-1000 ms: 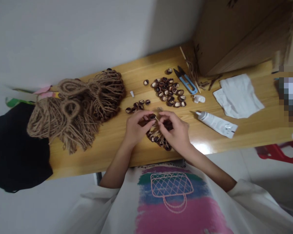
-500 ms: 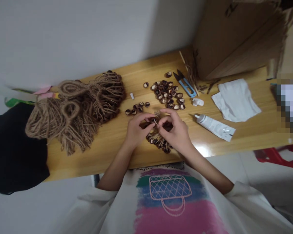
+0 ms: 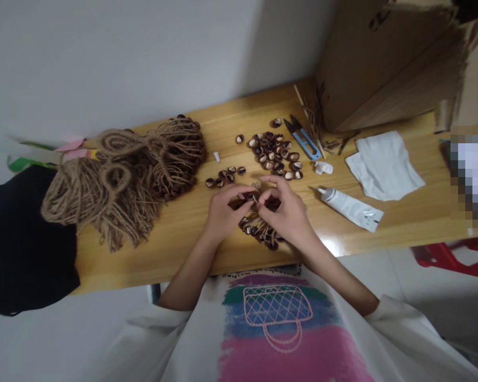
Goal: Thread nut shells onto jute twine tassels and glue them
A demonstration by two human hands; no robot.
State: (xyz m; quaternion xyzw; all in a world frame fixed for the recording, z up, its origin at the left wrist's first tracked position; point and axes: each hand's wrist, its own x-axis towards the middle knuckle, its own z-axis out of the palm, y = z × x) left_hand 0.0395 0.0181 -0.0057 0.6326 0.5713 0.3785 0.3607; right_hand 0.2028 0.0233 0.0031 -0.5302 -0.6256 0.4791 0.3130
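Note:
My left hand (image 3: 225,211) pinches a dark brown shell piece (image 3: 249,197) over the near middle of the table. Thumb and fingertips of my right hand (image 3: 286,208) close on a thin cord end at that shell, and the two hands nearly touch. Under and between them lies a bundle of cords with brown shells (image 3: 261,231), partly covered by my hands. Beyond my hands sit a pile of loose shell halves (image 3: 271,151) and a smaller group (image 3: 223,176). A white glue tube (image 3: 352,208) lies to the right, its nozzle pointing toward my right hand.
Twine bundles (image 3: 123,183) fill the table's left part, beside a black cloth (image 3: 27,244). Blue thread snips (image 3: 304,139), a white cap (image 3: 217,156), crumpled tissue (image 3: 322,167) and white cloth (image 3: 386,165) lie around. A cardboard box (image 3: 382,63) stands back right; a red stool (image 3: 454,260) is below.
My hands keep almost the same pose, with a very slight shift of the fingertips at the shell. The view has moved a little.

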